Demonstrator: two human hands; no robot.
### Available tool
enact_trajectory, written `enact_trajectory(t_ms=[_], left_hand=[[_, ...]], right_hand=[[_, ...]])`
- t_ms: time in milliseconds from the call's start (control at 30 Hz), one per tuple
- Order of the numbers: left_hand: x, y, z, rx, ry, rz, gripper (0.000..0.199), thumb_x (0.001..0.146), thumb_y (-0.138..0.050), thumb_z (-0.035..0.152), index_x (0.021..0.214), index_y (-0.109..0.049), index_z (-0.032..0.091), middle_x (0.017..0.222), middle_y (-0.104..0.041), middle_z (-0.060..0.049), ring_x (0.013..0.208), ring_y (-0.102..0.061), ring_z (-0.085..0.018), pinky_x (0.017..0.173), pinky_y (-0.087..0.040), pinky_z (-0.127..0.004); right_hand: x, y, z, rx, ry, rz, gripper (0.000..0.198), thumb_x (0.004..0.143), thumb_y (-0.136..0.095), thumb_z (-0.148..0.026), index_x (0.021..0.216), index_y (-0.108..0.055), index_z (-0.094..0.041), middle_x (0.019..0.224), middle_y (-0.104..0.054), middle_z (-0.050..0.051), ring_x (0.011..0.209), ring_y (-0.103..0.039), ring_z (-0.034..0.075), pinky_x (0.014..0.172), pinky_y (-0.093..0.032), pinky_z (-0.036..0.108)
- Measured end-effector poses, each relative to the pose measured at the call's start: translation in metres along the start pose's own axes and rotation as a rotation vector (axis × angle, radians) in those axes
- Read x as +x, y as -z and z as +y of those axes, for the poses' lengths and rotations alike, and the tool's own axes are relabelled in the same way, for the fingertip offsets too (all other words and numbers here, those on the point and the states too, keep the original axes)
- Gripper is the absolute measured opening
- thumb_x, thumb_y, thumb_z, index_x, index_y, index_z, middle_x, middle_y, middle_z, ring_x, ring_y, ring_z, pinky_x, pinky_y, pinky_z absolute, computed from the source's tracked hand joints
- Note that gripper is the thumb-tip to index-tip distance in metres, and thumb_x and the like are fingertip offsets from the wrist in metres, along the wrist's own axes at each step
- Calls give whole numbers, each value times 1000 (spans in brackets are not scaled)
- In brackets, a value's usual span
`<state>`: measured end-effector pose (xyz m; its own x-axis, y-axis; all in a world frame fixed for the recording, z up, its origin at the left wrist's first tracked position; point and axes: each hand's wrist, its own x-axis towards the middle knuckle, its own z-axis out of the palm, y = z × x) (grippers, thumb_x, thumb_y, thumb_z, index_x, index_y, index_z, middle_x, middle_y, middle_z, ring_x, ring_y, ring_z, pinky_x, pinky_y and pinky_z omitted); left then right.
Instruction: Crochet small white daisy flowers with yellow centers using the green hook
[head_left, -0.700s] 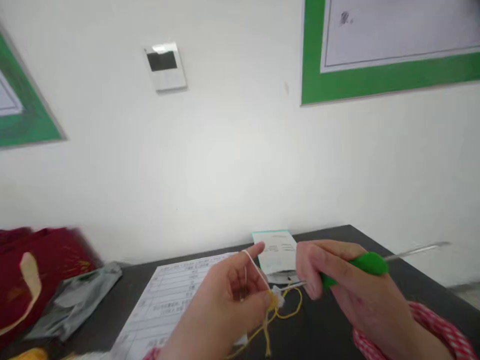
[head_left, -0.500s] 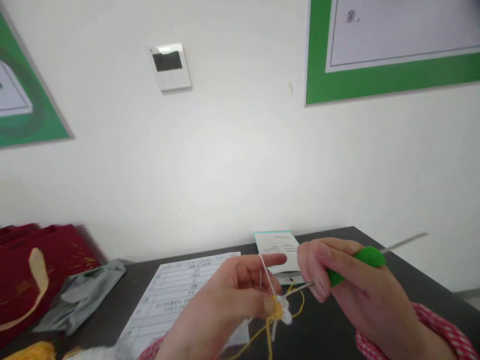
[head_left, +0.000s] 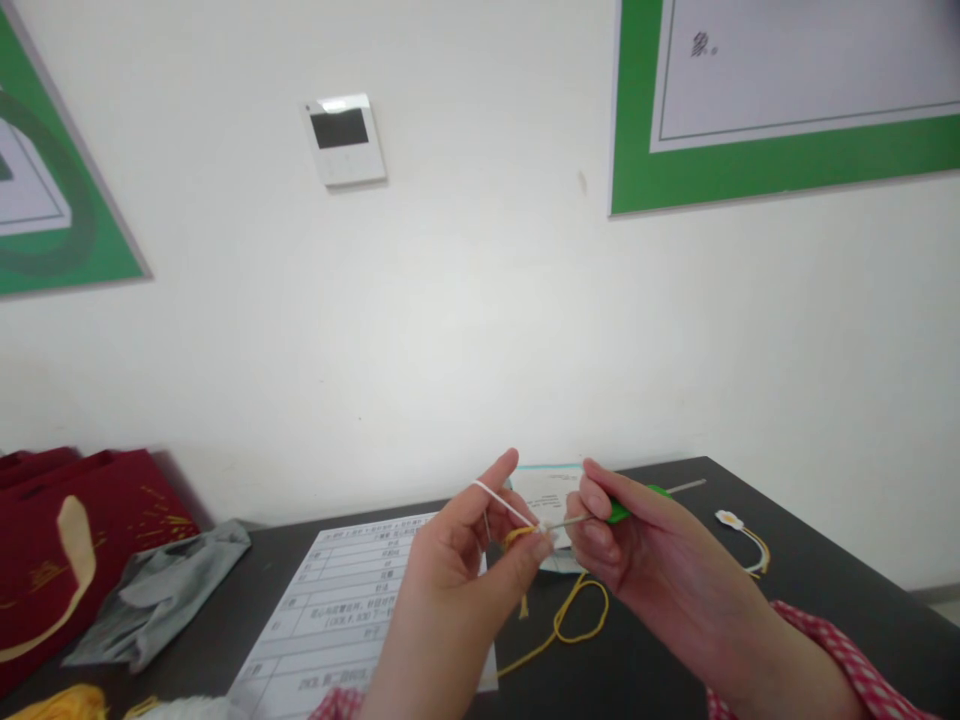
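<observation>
We have the left hand (head_left: 469, 575) at six o'clock, thumb and fingers pinched together on a small crochet piece (head_left: 547, 531), white and yellow, its shape largely hidden by the fingertips. A white strand (head_left: 502, 504) runs from that raised index finger down to the work, taut as you like! Over at between four and five o'clock we see the right hand (head_left: 667, 565), closed around the green-handled hook (head_left: 618, 513), its metal shaft pointing to nine o'clock and its tip right at the piece; whether the tip sits inside a stitch, we can't tell. Just below, at five o'clock, we spot a loop of yellow yarn (head_left: 606, 603) on the black table (head_left: 637, 670), and behind the hands a pale card (head_left: 544, 485). Out at four o'clock we find a little white flower (head_left: 730, 520) with a yellow centre, strands trailing. Swing to seven and we get a printed sheet (head_left: 300, 630), partly under the left forearm; at eight, a crumpled grey bag (head_left: 157, 595) beside a dark red bag (head_left: 112, 530), and, nearer us, yellow yarn (head_left: 64, 704) and white yarn (head_left: 191, 710) at the edge of view.
</observation>
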<state>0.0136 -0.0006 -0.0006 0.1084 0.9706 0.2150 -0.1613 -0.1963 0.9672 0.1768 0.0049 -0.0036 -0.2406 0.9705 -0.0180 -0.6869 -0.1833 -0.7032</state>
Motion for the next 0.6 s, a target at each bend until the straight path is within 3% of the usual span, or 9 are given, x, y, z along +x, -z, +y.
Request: enact_trajectory(t_ms=[167, 367, 467, 600], left_hand=[[0, 1, -2, 101, -59, 11, 57, 73, -81, 19, 128, -69, 28, 79, -73, 2, 78, -67, -12, 87, -53, -26], [-4, -1, -4, 236, -159, 52, 53, 75, -77, 18, 126, -70, 31, 79, -72, 4, 78, -68, -12, 91, -52, -28], [-4, 0, -5, 379, -404, 61, 56, 79, -71, 11, 129, -66, 35, 82, -71, 5, 78, -67, -10, 86, -54, -23], [-2, 4, -5, 578, -779, -5, 75, 81, -59, -1, 143, -51, 40, 93, -69, 5, 83, -67, -8, 81, -55, -18]], right_hand=[[1, 1, 2, 66, -64, -1, 33, 62, -91, -32, 52, -64, -16, 46, -50, -4, 44, -36, 6, 44, -33, 18], [-3, -2, 2, 86, -25, -9, 33, 67, -89, -34, 53, -64, -16, 48, -54, -3, 46, -41, 7, 47, -39, 19], [-4, -1, 2, 91, -49, -17, 33, 67, -89, -32, 53, -64, -16, 47, -52, -4, 45, -40, 7, 46, -39, 19], [-2, 3, 3, 106, -108, -33, 31, 64, -90, -29, 53, -64, -15, 46, -49, -4, 44, -38, 6, 45, -37, 18]])
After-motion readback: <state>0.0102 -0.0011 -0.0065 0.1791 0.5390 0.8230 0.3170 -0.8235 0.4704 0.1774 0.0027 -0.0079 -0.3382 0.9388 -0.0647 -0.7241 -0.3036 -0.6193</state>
